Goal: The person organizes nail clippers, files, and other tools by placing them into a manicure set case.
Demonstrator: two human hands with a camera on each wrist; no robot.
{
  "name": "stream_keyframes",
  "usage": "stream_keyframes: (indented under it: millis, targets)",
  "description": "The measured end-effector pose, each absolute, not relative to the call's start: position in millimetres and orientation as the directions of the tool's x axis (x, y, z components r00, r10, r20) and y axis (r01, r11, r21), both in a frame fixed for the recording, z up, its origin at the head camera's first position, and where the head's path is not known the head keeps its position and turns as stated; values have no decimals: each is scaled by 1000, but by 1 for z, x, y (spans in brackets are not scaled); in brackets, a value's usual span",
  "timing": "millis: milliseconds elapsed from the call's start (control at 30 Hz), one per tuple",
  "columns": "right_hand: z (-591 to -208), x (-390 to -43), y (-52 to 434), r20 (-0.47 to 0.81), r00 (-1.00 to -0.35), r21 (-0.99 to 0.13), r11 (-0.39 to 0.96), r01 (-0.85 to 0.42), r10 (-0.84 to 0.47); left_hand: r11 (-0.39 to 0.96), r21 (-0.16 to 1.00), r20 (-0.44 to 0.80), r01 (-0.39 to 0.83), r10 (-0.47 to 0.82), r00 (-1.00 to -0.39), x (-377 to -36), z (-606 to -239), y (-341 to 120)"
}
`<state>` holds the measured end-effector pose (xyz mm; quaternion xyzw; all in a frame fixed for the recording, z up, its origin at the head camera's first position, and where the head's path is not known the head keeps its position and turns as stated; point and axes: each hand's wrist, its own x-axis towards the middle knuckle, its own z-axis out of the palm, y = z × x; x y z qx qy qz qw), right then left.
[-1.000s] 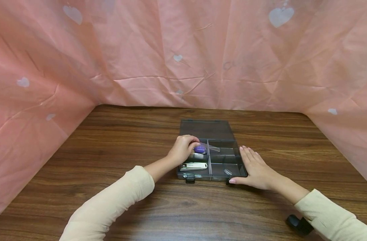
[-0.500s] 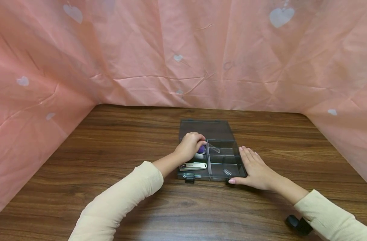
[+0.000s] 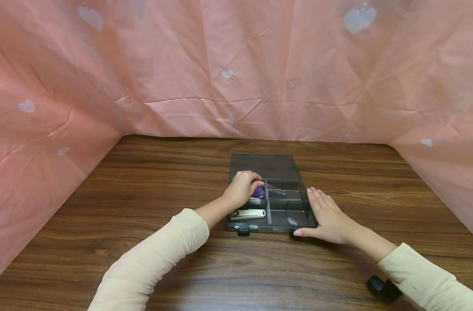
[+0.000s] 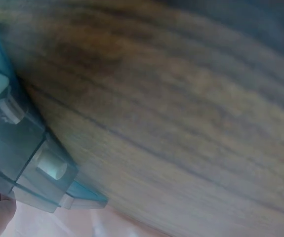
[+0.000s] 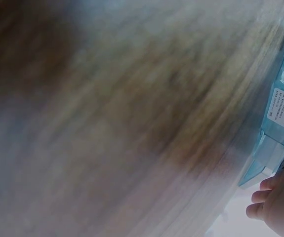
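Observation:
A smoky clear compartment box (image 3: 283, 218) lies open on the wooden table (image 3: 151, 207), its lid (image 3: 264, 167) flat behind it. My left hand (image 3: 242, 189) reaches into the left back compartment and curls its fingers round a purple object (image 3: 257, 191). A white nail clipper (image 3: 249, 214) lies in the front left compartment. A small clear piece (image 3: 292, 221) sits at the front right. My right hand (image 3: 329, 216) rests flat with straight fingers against the box's right side. The left wrist view shows the box's corner (image 4: 28, 163); the right wrist view shows its edge (image 5: 280, 128).
Pink cloth with white hearts (image 3: 236, 69) walls in the table at the back and both sides. A small black object (image 3: 384, 288) lies on the table by my right forearm. Bare wood stretches left of the box and in front of it.
My left hand has moved a little up and right, deeper into the back left compartment, covering more of the purple object. The right hand stays put.

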<state>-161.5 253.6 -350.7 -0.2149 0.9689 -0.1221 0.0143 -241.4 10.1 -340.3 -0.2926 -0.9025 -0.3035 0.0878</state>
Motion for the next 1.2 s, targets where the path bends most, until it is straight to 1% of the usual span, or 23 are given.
stream_keyframes:
  millis: [300,533,800,1033,1200]
  targets:
    - [-351,-161,254,17,-911,-256,879,-401,-411,647,464,300,605,528,-794,-241,-341,18]
    - [-352,-161,254,6,-914,-263,881,-393,-406,689,434,214,581,547,-809,-238,-337,27]
    - [-352,-160,255,-5,-915,-273,881,-387,-403,746,361,162,560,541,-825,-240,-336,37]
    - [-353,-160,255,1,-916,-277,880,-387,-402,741,399,151,540,528,-836,-240,-336,37]
    - [-353,-160,255,-1,-916,-277,880,-385,-401,705,415,191,575,550,-813,-238,-337,30]
